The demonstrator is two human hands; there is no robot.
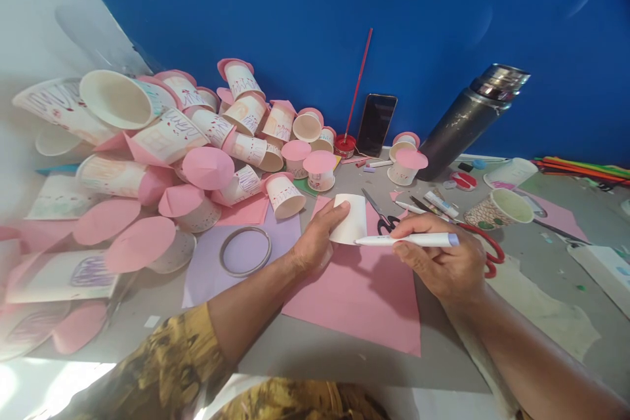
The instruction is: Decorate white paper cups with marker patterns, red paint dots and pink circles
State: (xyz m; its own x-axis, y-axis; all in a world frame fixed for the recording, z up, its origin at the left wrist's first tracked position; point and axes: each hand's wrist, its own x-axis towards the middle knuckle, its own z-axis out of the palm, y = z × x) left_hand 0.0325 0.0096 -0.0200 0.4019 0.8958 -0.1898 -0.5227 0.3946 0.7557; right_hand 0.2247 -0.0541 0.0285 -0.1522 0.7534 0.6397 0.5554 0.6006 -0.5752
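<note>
My left hand point(319, 235) is wrapped round a plain white paper cup point(350, 220), with the thumb across its side. In my right hand point(443, 259) is a white felt-tip pen point(426, 239) with a purple end, held level. Its tip meets or nearly meets the cup's lower edge; I cannot tell if it touches. Under both hands lies a pink sheet of paper point(354, 302). Black-handled scissors point(384, 215) rest just beyond the pen. Red-handled scissors point(492, 252) lie partly hidden behind my right hand.
Many decorated paper cups with pink tops point(207, 167) are heaped on the left. A metal ring point(245, 251) lies on lilac paper point(207, 275). Farther back are a phone point(377, 125), a dark flask point(465, 125) and a red stick in a tin point(344, 144). A patterned cup point(499, 210) stands right.
</note>
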